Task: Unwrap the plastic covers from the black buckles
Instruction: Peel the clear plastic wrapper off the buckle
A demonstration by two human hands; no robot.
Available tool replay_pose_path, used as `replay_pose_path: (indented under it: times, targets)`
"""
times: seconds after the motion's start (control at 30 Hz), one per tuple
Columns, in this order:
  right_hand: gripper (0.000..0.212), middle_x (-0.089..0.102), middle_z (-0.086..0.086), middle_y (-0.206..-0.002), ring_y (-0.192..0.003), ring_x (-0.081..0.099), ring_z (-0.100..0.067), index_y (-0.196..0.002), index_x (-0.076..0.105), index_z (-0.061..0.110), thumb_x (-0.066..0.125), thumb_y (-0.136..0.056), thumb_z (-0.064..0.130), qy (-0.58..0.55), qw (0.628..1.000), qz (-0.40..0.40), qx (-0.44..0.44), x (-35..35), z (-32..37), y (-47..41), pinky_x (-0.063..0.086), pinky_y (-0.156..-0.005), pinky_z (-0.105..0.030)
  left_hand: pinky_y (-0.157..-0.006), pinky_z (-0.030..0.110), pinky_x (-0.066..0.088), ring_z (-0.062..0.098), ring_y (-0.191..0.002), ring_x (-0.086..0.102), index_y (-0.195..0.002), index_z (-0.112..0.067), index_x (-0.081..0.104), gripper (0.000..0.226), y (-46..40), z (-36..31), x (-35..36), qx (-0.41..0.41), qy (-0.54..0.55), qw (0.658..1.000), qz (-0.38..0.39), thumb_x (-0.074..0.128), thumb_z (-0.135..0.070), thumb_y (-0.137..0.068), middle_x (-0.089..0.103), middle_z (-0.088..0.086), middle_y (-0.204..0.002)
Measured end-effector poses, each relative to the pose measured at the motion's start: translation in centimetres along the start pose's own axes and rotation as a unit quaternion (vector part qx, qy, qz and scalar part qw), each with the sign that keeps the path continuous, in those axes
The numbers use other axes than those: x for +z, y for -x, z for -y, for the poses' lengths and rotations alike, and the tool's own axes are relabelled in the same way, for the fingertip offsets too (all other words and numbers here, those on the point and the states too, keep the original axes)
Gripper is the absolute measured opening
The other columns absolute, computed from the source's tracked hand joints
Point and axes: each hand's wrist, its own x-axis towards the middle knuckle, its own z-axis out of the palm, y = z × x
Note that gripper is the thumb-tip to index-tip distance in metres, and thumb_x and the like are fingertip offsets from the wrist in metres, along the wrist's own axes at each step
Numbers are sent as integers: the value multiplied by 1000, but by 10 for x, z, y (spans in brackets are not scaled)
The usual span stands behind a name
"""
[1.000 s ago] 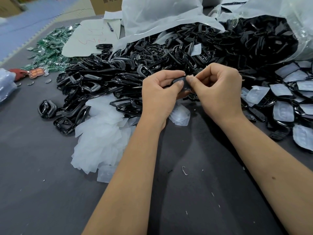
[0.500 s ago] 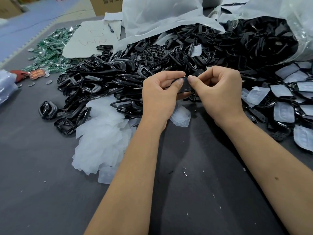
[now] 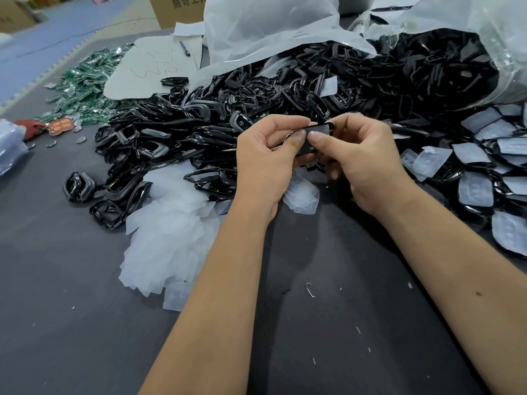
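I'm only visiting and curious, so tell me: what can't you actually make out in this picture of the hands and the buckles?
- Buckle in the head view: mostly hidden by the left hand and right hand; whether a plastic cover is on it is unclear.
- Clear bag: cut off by the right edge.
- Cardboard box: its print is cut off by the top edge.
- Green pieces: too small to identify.

cardboard box (image 3: 182, 7) reads "曲奇工".

Covers (image 3: 168, 235) left, before buckles (image 3: 256, 109)
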Motion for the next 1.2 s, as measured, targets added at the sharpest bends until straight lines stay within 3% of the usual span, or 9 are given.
replay_pose_path:
  times: [0.1,0.3,0.4,0.47,0.67,0.83,1.0,1.1,1.2]
  targets:
    - [13,64,0,-67,-55,55,-10,-86,67,12,79,-89,8,-28,999,4,14,-1,1,-1,38,-42,-21,-73,31,63,18,-83,76,-100,-4,71,20,0,-2,-1,0,2,1000,10,57,10,-99,79,8,-88]
    - [17,64,-5,-71,-54,53,-11,-82,65,13,78,-92,11,-40,999,-6,21,0,3,-1,38,-42,-22,-91,56,60,38,-98,75,-103,0,72,19,1,-1,1,10,-5,1000,2,57,11,-98,76,23,-98]
    - [17,63,-6,-73,-56,54,-13,-80,65,13,78,-92,10,-40,999,-10,15,-1,3,-1,39,-42,-22,-93,60,58,41,-101,74,-101,-3,73,20,1,-1,0,12,-16,1000,2,58,10,-98,76,24,-99]
    - [15,65,-6,-75,-59,57,-16,-80,68,13,77,-92,10,-36,999,-10,13,-1,3,-1,42,-43,-23,-90,57,60,38,-98,75,-100,-4,73,20,0,-1,-1,12,-17,1000,0,59,9,-98,77,20,-97]
    - [9,70,3,-67,-54,62,-12,-87,74,12,74,-96,12,19,999,-33,-19,2,0,0,52,-47,-24,-69,29,62,22,-84,77,-100,-3,73,18,-1,-3,-2,3,-17,1000,-6,60,9,-97,78,11,-86]
    - [6,69,-6,-64,-47,64,-19,-95,69,11,74,-93,12,120,990,-35,-71,1,-2,0,52,-42,-30,-66,31,63,26,-79,77,-101,6,73,13,-2,-4,-7,-14,-25,999,-16,63,13,-94,78,18,-86]
    - [2,70,-5,-64,-48,68,-28,-97,66,14,67,-97,13,217,971,-11,-98,-1,-1,0,59,-47,-47,-63,28,62,26,-68,75,-98,6,73,13,-1,-5,-9,-32,-35,998,-33,65,15,-91,78,17,-85]
    - [10,71,-3,-72,-60,66,-16,-99,74,14,64,-99,11,292,939,-10,-181,1,1,4,57,-60,-37,-61,25,61,23,-64,74,-96,5,73,12,-1,-7,-10,-49,-18,997,-48,66,14,-91,77,13,-78]
    - [17,72,-3,-96,-87,64,-7,-109,79,12,64,-101,11,312,919,20,-241,2,7,6,47,-80,-15,-61,23,61,21,-62,74,-98,5,74,11,-3,-12,-13,-83,20,994,-70,66,10,-92,77,12,-78]
